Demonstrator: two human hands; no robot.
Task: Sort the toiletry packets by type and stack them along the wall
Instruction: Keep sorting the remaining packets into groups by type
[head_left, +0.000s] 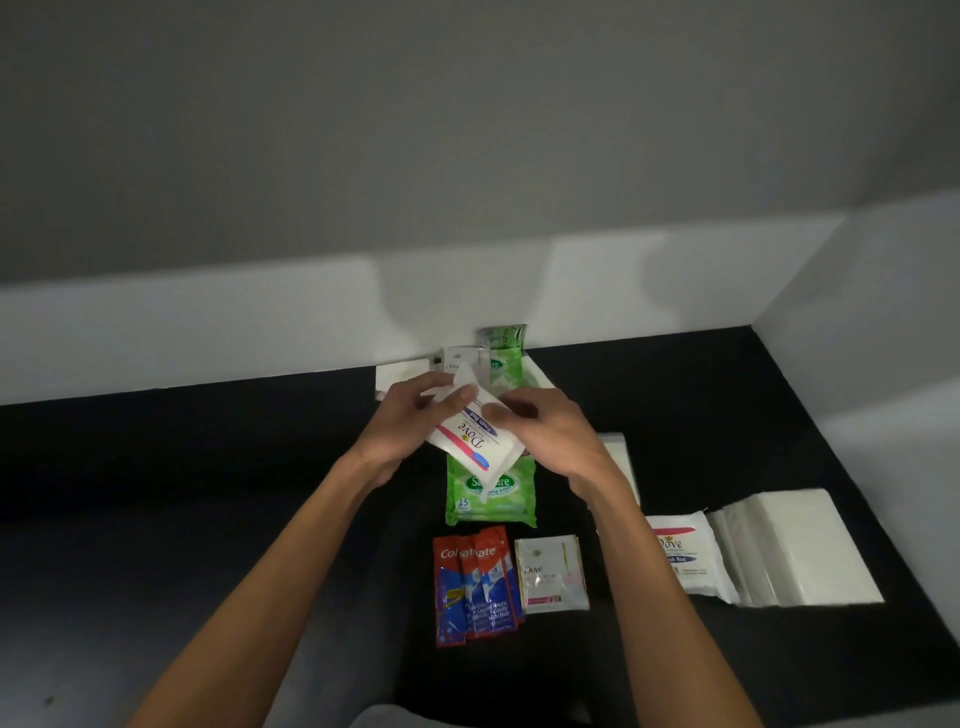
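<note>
1. My left hand (400, 421) and right hand (545, 431) both pinch the white Dove wipes packet (475, 441), fingers closed on its ends, above the black tabletop (208, 467).
2. Two-handed hold keeps it level for stacking by the white wall (260, 332).
3. The green wipes pack (491, 499) lies directly beneath.

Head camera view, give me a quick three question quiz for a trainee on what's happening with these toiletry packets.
1. True or false: both hands hold one white Dove packet above the table.
2. Which packets lie nearest the person? A) red and blue Colgate sachets B) green wipes pack C) plain white packs
3. Fill in: a second Dove packet lies on the person's ____ side.

Key
1. True: the left hand and right hand both grip it.
2. A
3. right
</note>
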